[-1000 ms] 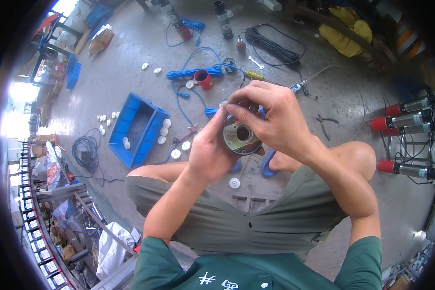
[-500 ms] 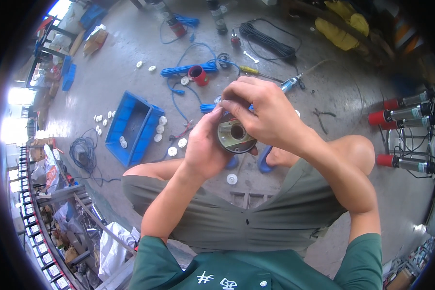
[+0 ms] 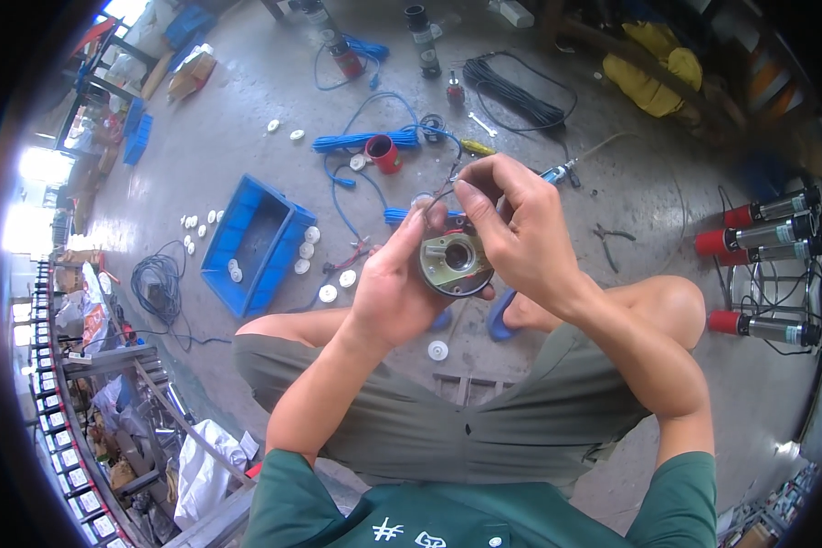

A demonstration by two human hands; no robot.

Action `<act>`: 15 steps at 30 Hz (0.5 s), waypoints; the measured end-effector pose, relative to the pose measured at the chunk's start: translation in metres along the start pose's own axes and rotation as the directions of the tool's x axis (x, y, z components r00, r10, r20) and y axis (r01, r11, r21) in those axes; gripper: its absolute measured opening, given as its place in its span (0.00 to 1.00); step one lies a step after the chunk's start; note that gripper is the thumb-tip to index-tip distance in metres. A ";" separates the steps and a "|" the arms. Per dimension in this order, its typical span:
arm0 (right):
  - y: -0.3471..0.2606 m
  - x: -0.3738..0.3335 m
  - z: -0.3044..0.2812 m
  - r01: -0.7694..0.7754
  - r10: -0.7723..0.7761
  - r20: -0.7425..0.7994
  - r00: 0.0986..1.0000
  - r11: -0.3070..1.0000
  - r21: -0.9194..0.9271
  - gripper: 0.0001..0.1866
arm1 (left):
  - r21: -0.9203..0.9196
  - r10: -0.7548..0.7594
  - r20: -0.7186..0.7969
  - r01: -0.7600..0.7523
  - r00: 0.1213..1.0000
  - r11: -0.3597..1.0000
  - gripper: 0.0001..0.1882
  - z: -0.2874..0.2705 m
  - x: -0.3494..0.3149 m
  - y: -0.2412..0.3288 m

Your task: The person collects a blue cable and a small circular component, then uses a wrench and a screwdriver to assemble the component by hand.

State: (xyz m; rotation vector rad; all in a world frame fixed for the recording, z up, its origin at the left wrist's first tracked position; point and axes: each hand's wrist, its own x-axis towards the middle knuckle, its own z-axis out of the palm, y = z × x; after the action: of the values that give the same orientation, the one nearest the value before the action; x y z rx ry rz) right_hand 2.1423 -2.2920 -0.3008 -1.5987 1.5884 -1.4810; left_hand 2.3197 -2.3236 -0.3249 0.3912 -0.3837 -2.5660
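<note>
Above my lap, my left hand (image 3: 395,281) is wrapped round a cylindrical metal pump part (image 3: 440,275). Its round end faces up, showing a dull yellowish metal face, a dark rim and a hole in the middle. Thumb and fingers of my right hand (image 3: 525,224) are pinched together just beyond that end, on a thin dark wire (image 3: 441,194) that runs near my left thumb. Where the wire enters the part is hidden by my hands.
A blue bin (image 3: 247,290) stands left, white plastic discs (image 3: 328,293) around it. Beyond my hands lie blue cable (image 3: 361,142), a red cup-shaped part (image 3: 384,155), a wrench (image 3: 482,125) and black cable (image 3: 511,91). Pliers (image 3: 609,245) and red-ended cylindrical pumps (image 3: 765,328) are at right.
My right hand has moved slightly right and away from the left thumb, so the dark wire shows between them. The pump part has shifted slightly right and down, its end face more exposed.
</note>
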 end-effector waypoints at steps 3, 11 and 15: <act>-0.005 0.001 -0.001 -0.022 0.022 0.017 1.000 1.000 -0.012 0.07 | 0.112 0.041 -0.030 -0.037 0.999 0.993 0.16 0.000 0.001 0.002; -0.006 0.002 0.002 0.054 -0.054 -0.004 0.999 0.999 0.004 0.06 | 0.249 0.011 -0.043 0.000 0.999 0.969 0.15 0.013 0.000 0.003; -0.009 0.004 -0.001 0.073 -0.073 -0.004 0.997 0.997 -0.039 0.06 | 0.190 0.096 -0.097 -0.076 0.991 0.979 0.14 0.012 -0.003 -0.005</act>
State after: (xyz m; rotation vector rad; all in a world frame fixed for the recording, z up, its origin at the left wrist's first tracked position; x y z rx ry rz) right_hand 2.1442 -2.2933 -0.2909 -1.6922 1.5863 -1.5019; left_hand 2.3161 -2.3155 -0.3152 0.5630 -0.5904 -2.4211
